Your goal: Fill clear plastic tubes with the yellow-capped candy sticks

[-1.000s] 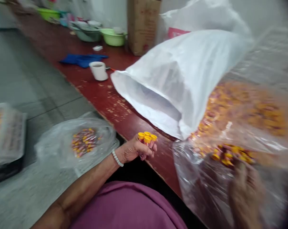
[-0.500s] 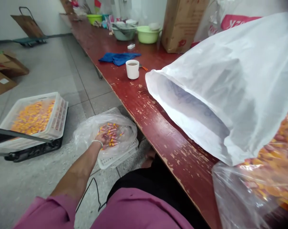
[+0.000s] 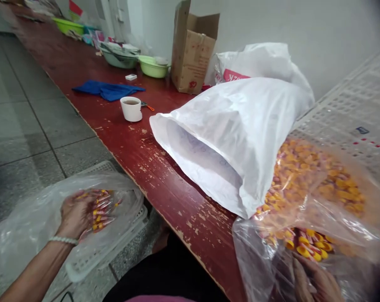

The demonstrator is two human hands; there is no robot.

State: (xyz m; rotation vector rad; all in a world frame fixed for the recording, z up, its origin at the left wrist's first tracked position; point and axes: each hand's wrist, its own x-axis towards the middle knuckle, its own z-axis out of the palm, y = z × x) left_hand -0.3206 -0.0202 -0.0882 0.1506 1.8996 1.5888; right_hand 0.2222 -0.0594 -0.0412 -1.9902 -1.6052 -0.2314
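My left hand (image 3: 75, 214) reaches into a clear bag (image 3: 26, 226) low at the left, its fingers curled on small yellow-and-pink pieces (image 3: 102, 209); its fingertips are partly hidden. The bag lies on a white plastic crate (image 3: 78, 270). At the lower right, my right hand (image 3: 316, 277) is at the mouth of a large clear bag (image 3: 256, 247), thumb and fingers closed on its film. Many yellow-and-pink pieces (image 3: 344, 191) fill this bag, some just beyond my fingertips. A white sack (image 3: 237, 121) lies beside it, its mouth gaping.
The worn red table (image 3: 165, 184) runs diagonally away. On it are a white cup (image 3: 131, 110) of dark liquid, a blue cloth (image 3: 106, 90), a cardboard box (image 3: 193, 58) and green basins (image 3: 154, 68). A white perforated crate (image 3: 347, 109) stands at the right.
The view has swung right and closer to the table. My right hand has come into view at the large bag. My left hand is still at the pieces in the floor-side bag.
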